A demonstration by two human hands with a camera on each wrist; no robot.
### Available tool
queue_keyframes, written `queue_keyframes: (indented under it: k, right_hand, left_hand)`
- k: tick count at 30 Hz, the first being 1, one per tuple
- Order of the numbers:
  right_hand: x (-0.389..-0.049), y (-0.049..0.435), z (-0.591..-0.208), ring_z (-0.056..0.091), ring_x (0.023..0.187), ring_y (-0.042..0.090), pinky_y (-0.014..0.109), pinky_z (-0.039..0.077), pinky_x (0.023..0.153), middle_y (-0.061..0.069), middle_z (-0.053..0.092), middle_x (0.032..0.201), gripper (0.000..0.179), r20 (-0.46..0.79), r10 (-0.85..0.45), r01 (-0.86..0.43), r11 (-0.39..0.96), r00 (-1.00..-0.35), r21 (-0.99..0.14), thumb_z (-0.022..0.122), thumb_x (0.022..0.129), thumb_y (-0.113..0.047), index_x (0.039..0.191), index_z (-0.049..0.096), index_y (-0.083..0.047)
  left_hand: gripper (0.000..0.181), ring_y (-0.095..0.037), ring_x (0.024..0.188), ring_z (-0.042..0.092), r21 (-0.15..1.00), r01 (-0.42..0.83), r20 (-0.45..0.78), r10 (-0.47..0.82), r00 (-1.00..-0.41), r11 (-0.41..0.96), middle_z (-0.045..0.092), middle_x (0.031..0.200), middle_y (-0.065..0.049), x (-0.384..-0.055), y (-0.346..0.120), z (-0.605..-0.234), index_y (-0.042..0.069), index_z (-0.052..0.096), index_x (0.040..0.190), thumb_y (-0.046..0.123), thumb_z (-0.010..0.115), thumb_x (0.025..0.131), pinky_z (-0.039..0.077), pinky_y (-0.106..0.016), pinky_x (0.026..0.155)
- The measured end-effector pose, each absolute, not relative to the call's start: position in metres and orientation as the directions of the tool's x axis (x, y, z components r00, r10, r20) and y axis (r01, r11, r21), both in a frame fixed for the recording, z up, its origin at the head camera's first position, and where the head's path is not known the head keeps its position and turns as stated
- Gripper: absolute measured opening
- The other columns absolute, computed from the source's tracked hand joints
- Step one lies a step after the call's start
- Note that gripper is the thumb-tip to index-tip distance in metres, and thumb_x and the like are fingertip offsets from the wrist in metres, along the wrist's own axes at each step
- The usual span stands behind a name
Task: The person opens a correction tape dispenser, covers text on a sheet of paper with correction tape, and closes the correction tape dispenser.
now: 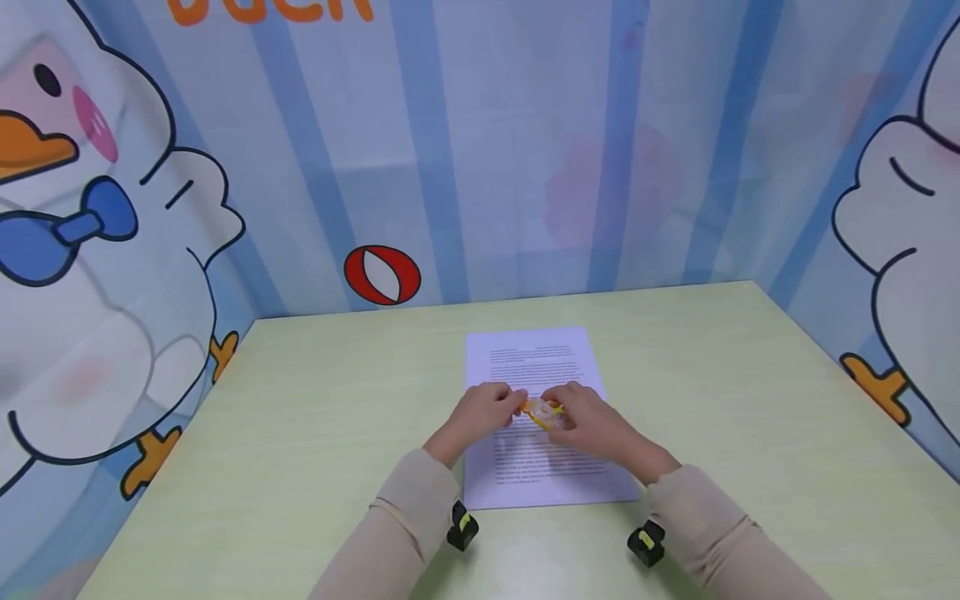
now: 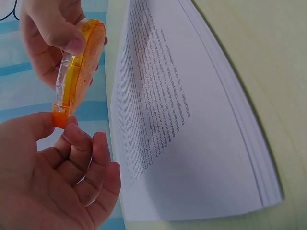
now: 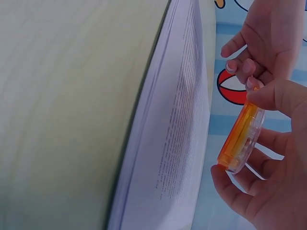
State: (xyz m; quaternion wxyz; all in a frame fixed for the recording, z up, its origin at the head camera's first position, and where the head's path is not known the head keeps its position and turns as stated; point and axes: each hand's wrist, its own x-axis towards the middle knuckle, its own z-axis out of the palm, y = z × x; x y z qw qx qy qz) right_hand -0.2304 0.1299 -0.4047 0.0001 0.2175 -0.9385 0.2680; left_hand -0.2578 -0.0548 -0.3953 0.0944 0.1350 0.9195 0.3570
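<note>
An orange correction tape [image 1: 542,412] with a clear side is held in the air over a stack of printed paper [image 1: 480,479]. My right hand [image 1: 592,423] grips its rounded body between thumb and fingers, as the right wrist view shows. At the narrow end, the thumb and index finger of my left hand [image 2: 57,177] pinch the small orange cap [image 2: 61,117]. The other left fingers are loosely bent beside it. Printed text faces up on the top sheet, under both hands.
The paper stack lies on a pale wooden table [image 1: 337,433]. Behind the table stands a blue striped backdrop [image 1: 510,167] with cartoon ducks at the sides. Each sleeved forearm wears a small black wrist device [image 1: 462,527].
</note>
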Motion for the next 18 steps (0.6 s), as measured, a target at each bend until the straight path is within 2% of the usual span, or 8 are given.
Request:
queue_keyframes:
  k: [11, 18]
  right_hand:
    - [-0.2286, 0.1262, -0.4078, 0.047, 0.096, 0.019, 0.039, 0.042, 0.086, 0.008, 0.054, 0.111, 0.043, 0.086, -0.396, -0.38, 0.763, -0.914, -0.522, 0.061, 0.079, -0.018, 0.119, 0.053, -0.005]
    - [-0.2291, 0.1265, -0.4089, 0.045, 0.088, 0.017, 0.033, 0.041, 0.078, 0.007, 0.054, 0.105, 0.042, 0.123, -0.351, -0.361, 0.774, -0.928, -0.521, 0.063, 0.078, -0.021, 0.115, 0.054, -0.004]
  left_hand:
    - [0.039, -0.013, 0.058, 0.044, 0.671, 0.198, -0.064, 0.322, -0.945, 0.715, 0.05, 0.061, 0.002, -0.2599, -0.0542, -0.4032, 0.003, 0.063, 0.08, 0.035, 0.044, 0.095, 0.033, -0.023, 0.056]
    - [0.034, -0.013, 0.061, 0.043, 0.691, 0.196, -0.008, 0.279, -0.96, 0.696, 0.05, 0.068, 0.0, -0.2566, -0.0518, -0.404, 0.009, 0.059, 0.078, 0.034, 0.043, 0.096, 0.033, -0.024, 0.055]
